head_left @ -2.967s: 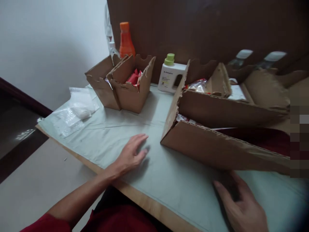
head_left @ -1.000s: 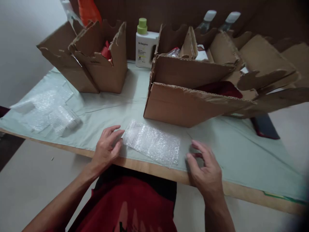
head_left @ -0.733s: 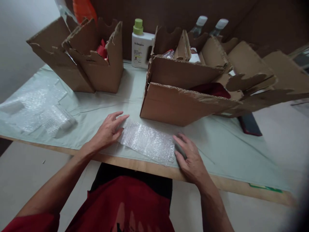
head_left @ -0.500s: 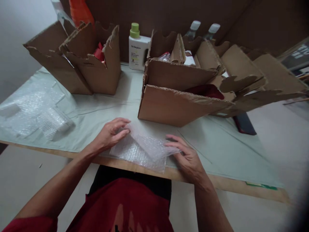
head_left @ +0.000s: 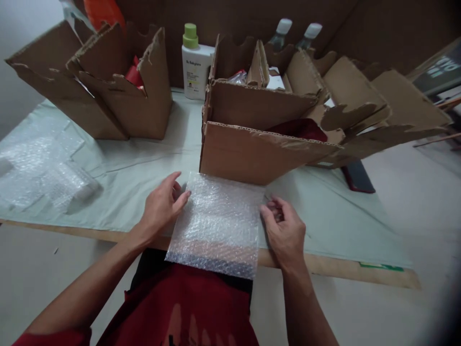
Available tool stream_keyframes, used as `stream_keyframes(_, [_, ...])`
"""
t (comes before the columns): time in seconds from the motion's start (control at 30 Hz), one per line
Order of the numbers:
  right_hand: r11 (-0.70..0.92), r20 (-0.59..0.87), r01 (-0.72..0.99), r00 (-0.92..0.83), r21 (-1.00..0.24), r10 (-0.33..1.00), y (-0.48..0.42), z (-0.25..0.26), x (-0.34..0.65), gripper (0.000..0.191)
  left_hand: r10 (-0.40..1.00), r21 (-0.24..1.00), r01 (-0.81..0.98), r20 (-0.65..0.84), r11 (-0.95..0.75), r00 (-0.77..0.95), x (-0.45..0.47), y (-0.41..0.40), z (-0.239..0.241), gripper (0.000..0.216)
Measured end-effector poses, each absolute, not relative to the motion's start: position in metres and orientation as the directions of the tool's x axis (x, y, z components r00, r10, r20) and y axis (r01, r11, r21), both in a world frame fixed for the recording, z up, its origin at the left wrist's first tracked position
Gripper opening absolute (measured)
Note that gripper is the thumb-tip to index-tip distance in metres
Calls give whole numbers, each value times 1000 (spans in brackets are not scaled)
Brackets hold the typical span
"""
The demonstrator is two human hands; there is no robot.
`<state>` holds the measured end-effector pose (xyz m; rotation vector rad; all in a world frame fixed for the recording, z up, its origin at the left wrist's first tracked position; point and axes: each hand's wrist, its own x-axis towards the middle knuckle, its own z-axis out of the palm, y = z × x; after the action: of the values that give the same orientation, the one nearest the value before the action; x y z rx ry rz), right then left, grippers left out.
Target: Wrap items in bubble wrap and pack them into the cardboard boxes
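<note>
A clear bubble wrap sheet (head_left: 216, 226) lies spread on the pale green cloth (head_left: 137, 163), its near end hanging over the wooden table edge (head_left: 342, 268) above my red shirt. My left hand (head_left: 160, 209) pinches the sheet's left edge near the far corner, thumb on the wrap. My right hand (head_left: 284, 230) has its fingers curled together at the sheet's right edge, near the other far corner. The sheet's far end almost touches a large open cardboard box (head_left: 252, 154).
Two smaller open cardboard boxes (head_left: 118, 101) with red packets stand at the far left. A white bottle with a green cap (head_left: 192, 62) and two white-capped bottles (head_left: 283, 30) stand at the back. More bubble wrap (head_left: 46, 178) lies left. A dark red flat object (head_left: 355, 175) lies right.
Both hands lifted the sheet by its far corners and opened it out; it now lies longer toward me and overhangs the table edge. The view has shifted slightly.
</note>
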<state>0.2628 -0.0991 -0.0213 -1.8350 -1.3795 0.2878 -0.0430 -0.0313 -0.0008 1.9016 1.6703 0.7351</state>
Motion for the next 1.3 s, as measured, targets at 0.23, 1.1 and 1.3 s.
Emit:
stream_keyframes(0.23, [271, 405, 885, -105, -379, 908, -97, -10, 222, 48, 764, 360, 680, 397, -639, 508, -22, -59, -2, 46])
stream_keyframes(1.1, [443, 392, 805, -289, -394, 874, -187, -22, 252, 49, 523, 468, 470, -18, -748, 852, -94, -89, 5, 96])
stream_keyframes(1.3, [160, 202, 638, -7, -753, 979, -184, -3, 247, 27, 672, 597, 452, 208, -663, 711, -83, -90, -1, 43])
